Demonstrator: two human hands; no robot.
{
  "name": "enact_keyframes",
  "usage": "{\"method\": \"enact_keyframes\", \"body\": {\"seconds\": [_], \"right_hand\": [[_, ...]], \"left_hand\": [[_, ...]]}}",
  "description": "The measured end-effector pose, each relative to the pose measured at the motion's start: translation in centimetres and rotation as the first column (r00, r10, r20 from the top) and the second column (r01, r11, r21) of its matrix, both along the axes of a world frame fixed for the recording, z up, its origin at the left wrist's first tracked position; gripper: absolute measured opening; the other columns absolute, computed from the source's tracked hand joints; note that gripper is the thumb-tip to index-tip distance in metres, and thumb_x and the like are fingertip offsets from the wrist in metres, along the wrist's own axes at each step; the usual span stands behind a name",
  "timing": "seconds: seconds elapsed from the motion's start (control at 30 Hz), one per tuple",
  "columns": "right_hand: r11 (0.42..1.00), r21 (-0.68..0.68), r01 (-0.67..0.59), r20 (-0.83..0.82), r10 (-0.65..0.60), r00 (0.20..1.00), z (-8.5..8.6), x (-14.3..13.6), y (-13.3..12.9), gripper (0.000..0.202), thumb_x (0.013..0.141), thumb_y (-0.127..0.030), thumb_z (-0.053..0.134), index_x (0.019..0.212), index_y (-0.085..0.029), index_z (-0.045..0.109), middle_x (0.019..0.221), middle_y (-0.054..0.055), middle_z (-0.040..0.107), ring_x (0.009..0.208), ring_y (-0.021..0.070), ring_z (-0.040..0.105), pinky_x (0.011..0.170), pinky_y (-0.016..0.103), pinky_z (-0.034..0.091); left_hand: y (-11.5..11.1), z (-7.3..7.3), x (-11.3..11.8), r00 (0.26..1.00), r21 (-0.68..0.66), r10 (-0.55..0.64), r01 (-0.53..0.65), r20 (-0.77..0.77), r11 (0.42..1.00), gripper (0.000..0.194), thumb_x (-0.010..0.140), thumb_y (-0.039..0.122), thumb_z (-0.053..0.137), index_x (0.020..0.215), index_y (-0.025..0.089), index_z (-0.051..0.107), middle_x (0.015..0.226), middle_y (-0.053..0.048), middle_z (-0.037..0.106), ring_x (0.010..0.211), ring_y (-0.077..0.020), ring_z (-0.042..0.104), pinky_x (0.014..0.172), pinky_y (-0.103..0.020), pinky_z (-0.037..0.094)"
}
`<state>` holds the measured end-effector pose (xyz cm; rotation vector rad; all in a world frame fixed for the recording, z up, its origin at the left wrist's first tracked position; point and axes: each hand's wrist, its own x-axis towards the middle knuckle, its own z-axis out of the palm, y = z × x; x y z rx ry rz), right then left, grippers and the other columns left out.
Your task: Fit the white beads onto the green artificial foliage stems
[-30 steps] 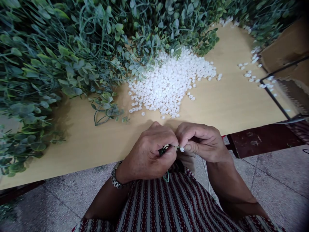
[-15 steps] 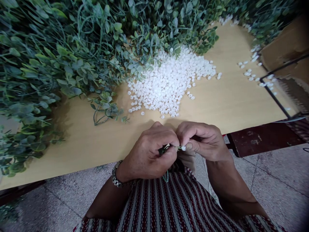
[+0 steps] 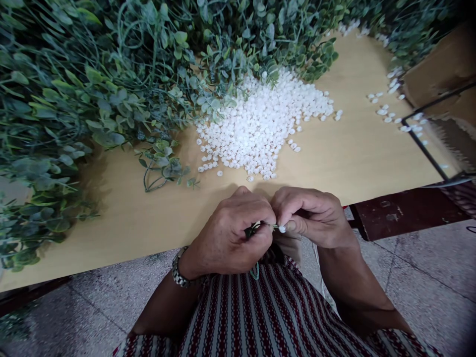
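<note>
My left hand (image 3: pixel 238 233) is closed around a thin green stem (image 3: pixel 254 229), most of it hidden inside the fist. A loop of green stem hangs below that hand. My right hand (image 3: pixel 316 215) pinches a small white bead-like piece (image 3: pixel 281 229) between thumb and forefinger, at the tip of the stem. Both hands meet just past the table's near edge, fingertips almost touching. Beyond them lies a heap of similar white pieces (image 3: pixel 256 129) on the table (image 3: pixel 357 158).
Artificial green foliage (image 3: pixel 122 74) covers the table's left and back. One loose leafy sprig (image 3: pixel 163 163) lies left of the heap. At the right, a torn cardboard box (image 3: pixel 439 64) and a dark metal frame (image 3: pixel 427 144) stand near scattered white pieces (image 3: pixel 386 114).
Almost nothing differs. The white piece and stem tip have shifted very slightly between my fingers, while both hands keep their grip and place.
</note>
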<state>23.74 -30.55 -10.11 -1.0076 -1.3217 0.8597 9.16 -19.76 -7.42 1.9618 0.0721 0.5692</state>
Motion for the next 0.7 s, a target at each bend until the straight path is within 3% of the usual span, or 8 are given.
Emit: {"method": "enact_keyframes", "body": {"seconds": [0.33, 0.5, 0.7], "right_hand": [[1.0, 0.021, 0.019, 0.009, -0.019, 1.0, -0.1, -0.1, -0.1, 0.003, 0.081, -0.014, 0.061, 0.081, -0.016, 0.064, 0.067, 0.001, 0.058, 0.067, 0.0112, 0.055, 0.064, 0.027, 0.046], [0.999, 0.029, -0.014, -0.204, 0.02, 0.979, -0.2, 0.0, 0.0, 0.004, 0.081, -0.019, 0.063, 0.08, -0.016, 0.064, 0.067, 0.0, 0.057, 0.062, 0.0101, 0.054, 0.06, 0.025, 0.044], [1.0, 0.003, 0.001, -0.506, 0.001, 0.863, -0.6, -0.1, 0.4, 0.005, 0.076, -0.019, 0.067, 0.075, -0.017, 0.063, 0.065, -0.002, 0.053, 0.059, 0.0095, 0.05, 0.055, 0.023, 0.04]], "left_hand": [[0.0, -0.2, -0.1, 1.0, -0.013, -0.007, 0.007, 0.029, 1.0, 0.017, 0.072, -0.001, 0.047, 0.066, 0.015, 0.054, 0.058, 0.0, 0.057, 0.056, -0.0106, 0.049, 0.064, -0.031, 0.039], [-0.5, 0.1, 0.2, 0.999, -0.146, 0.026, -0.02, 0.041, 0.989, 0.016, 0.074, 0.002, 0.05, 0.068, 0.016, 0.055, 0.064, -0.002, 0.062, 0.059, -0.011, 0.051, 0.062, -0.029, 0.043], [-1.6, 0.4, 1.4, 0.99, -0.209, 0.114, -0.094, 0.084, 0.973, 0.015, 0.075, 0.003, 0.052, 0.073, 0.017, 0.058, 0.066, 0.0, 0.06, 0.062, -0.0109, 0.053, 0.059, -0.026, 0.044]]}}
